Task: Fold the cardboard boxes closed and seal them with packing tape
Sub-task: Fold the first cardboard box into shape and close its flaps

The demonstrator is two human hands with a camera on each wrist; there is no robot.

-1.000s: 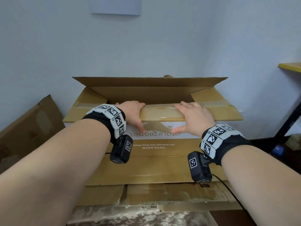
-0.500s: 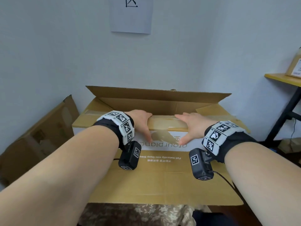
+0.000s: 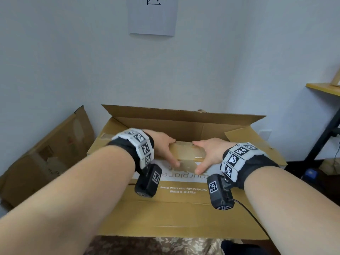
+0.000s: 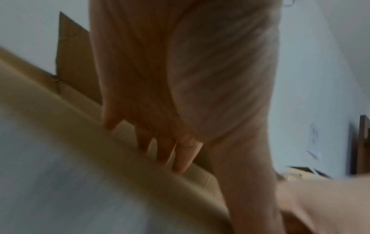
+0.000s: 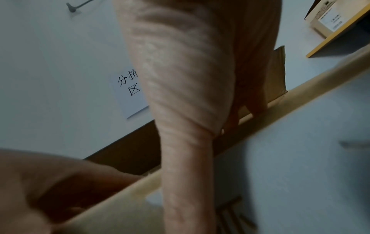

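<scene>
Head view: left hand [image 3: 161, 146] and right hand [image 3: 207, 151] are apparently clasping the near flap [image 3: 187, 153]; uneven pressing could buckle it.

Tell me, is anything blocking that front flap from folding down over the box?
Nothing visible does. Both the left hand and right hand grip the front flap; the side flaps already lie folded inward beneath.

Two hands, the left hand [image 3: 161, 146] and the right hand [image 3: 207, 153], sit at the centre on one open cardboard box [image 3: 184, 208]. A second, flattened box [image 3: 46, 153] leans at nine o'clock. One paper sign [image 3: 152, 15] hangs at twelve o'clock; perhaps one small carton [image 5: 328, 20] at two o'clock.
</scene>
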